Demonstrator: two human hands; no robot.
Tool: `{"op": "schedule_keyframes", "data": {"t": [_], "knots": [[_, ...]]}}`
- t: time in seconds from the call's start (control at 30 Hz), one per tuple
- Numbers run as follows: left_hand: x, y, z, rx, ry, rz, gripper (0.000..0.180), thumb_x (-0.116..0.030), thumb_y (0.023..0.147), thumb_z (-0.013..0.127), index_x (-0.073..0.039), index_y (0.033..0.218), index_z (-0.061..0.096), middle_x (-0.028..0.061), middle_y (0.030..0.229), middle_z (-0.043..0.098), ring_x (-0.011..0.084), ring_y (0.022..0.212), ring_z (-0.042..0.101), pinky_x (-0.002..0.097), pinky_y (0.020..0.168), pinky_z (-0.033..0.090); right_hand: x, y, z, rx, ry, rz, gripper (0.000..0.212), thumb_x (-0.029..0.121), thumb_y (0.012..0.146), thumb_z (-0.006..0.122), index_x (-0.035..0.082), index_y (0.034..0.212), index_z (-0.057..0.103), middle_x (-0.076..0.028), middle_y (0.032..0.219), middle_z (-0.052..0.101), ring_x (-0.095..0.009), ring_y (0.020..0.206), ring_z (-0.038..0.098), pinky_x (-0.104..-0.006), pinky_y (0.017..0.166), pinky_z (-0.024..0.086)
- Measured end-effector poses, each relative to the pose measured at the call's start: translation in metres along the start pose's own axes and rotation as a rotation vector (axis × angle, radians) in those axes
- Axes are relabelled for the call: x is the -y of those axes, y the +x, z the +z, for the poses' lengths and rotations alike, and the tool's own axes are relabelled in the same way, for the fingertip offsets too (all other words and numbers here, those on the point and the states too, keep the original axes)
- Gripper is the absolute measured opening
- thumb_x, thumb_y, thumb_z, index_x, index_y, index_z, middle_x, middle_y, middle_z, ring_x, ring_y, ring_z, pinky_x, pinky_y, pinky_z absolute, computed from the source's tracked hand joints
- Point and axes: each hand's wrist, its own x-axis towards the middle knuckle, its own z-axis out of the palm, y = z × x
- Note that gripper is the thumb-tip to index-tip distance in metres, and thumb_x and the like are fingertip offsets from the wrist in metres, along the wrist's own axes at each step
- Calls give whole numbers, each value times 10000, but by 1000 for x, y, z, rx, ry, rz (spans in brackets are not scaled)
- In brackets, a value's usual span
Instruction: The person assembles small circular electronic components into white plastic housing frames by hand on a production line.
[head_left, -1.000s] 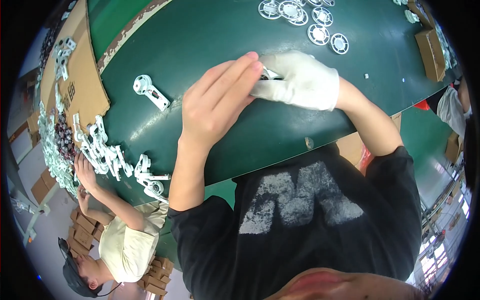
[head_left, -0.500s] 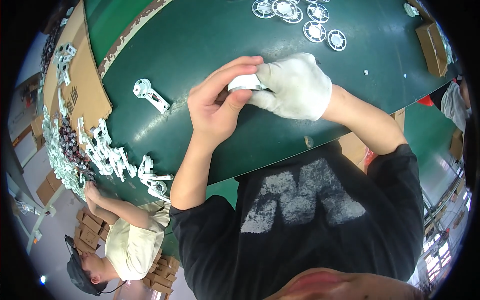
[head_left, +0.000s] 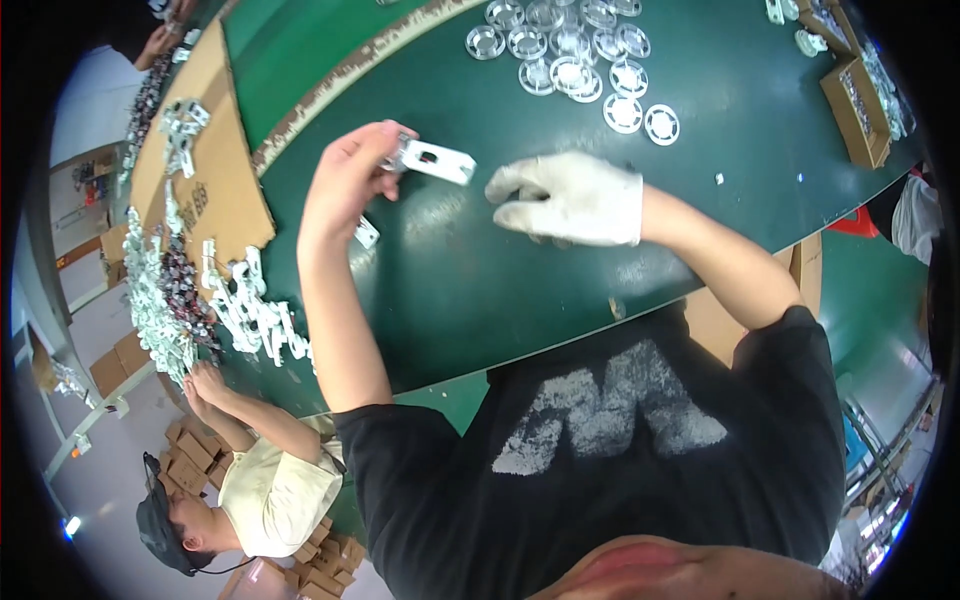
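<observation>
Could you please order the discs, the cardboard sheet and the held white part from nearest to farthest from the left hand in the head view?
1. White part, in the left hand.
2. Cardboard sheet, left of it.
3. Discs, toward the upper right.

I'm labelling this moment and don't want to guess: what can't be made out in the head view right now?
All in the head view:
- Held white part: its far end is hidden by the fingers of the left hand.
- Second white part: partly hidden behind the left forearm.
- Dark pile: single pieces too small to tell.
- Upper-left sleeve: its wearer is mostly cut off by the picture's edge.
</observation>
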Motion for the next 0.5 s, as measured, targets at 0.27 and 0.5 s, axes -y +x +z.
{"op": "schedule_keyframes", "data": {"t": [0.27,0.5], "knots": [[-34,73,-101,-469,-785,701,477,-84,1051,488,58,1470,312,254,1519,424,390,1416,449,399,1109,488,12,-7,8,41,-313,-80,466,404,955,594,92,1297,656,-170,1108,742,-312,1004,721,-394,973,524],[-31,12,-54,-634,447,223,327,-304,1005,624,-60,1211,693,113,1135,734,262,1003,703,393,860,550,5,-3,5,6,-352,-64,448,396,961,574,108,1294,659,-148,1137,744,-307,1048,713,-396,992,512]]}}
